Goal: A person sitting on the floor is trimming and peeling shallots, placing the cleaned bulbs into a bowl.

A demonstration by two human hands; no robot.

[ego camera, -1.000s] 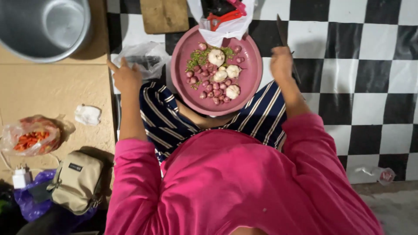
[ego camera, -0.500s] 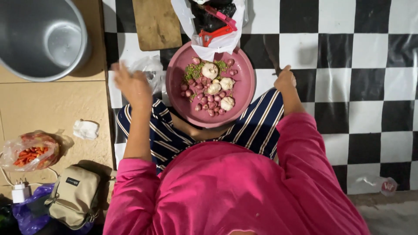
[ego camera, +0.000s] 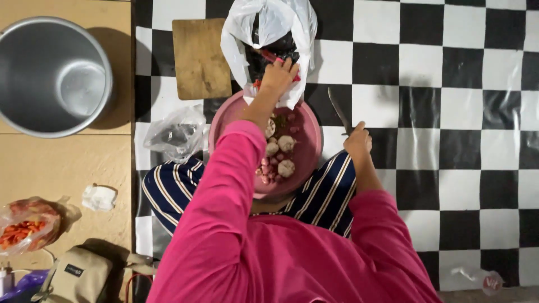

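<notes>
Up beyond the pink plate (ego camera: 314, 151), the left hand (ego camera: 279, 76) reaches into the white bag (ego camera: 269, 22), fingers closed on a red item (ego camera: 269, 56) at its mouth. Right of the plate, the right hand (ego camera: 357, 143) grips a knife (ego camera: 338, 110). Garlic bulbs (ego camera: 286, 167) and shallots (ego camera: 268, 168) lie on the plate; left of it sits a steel pot (ego camera: 53, 76).

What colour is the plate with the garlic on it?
Pink. The round plate holding garlic bulbs shows best in the head view, the only one.
</notes>
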